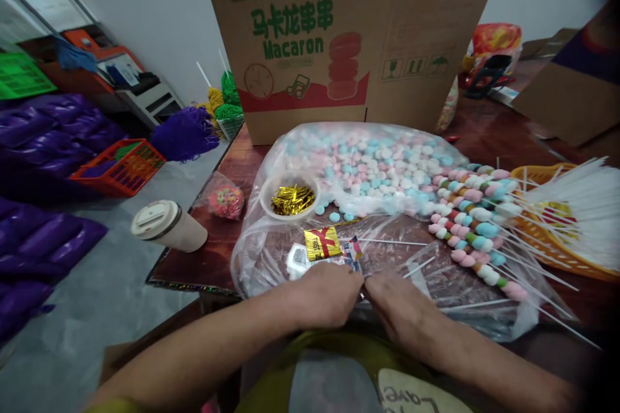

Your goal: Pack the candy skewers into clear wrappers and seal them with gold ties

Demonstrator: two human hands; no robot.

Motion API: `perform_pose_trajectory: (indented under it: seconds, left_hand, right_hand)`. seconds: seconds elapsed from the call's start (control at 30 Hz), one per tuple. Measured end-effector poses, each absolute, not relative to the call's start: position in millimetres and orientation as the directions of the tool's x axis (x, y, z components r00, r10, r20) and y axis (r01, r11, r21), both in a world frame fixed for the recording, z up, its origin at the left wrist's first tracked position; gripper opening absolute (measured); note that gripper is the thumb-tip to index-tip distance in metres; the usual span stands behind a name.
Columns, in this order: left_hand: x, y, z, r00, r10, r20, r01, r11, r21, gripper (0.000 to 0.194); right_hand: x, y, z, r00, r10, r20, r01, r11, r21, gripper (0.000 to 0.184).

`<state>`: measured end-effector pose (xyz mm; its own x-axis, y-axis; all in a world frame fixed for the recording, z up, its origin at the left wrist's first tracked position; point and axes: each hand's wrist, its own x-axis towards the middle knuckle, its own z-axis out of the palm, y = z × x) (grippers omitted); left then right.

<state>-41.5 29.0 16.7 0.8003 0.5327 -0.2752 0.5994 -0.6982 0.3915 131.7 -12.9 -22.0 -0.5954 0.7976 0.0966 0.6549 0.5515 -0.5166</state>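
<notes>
On the glossy brown wooden table (194, 266), the work looks part-done.
The left hand (329, 293) and right hand (405, 310) almost meet, curled; I can't tell from here whether they grip anything. A square yellow packet (323, 244) lies just beyond; multicoloured candy skewers (477, 243) look finished at right, but loose pastel candies (387, 164) sit unthreaded in a clear plastic bag (285, 150).

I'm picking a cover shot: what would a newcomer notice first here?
Probably the big cardboard box marked "Macaron", at the back of the table. Next, the pastel sweets heaped in clear plastic before it, with loaded skewers to their right. In front, the left hand and right hand are close together.
</notes>
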Motion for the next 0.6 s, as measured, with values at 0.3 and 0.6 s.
perform_pose_trajectory:
  seconds: [0.3,0.6]
  left_hand:
    - [-79,13,-24,0.52,0.811,0.268,0.705,-0.585,0.401,0.021]
    - [-75,36,-46,0.075,0.954,-0.292,0.212,0.271,0.939,0.019]
  right_hand:
    - [130,69,-25,-0.472,0.846,-0.249,0.689,0.177,-0.702,0.036]
    - [139,117,-60,-0.292,0.95,-0.107,0.908,0.241,-0.343,0.017]
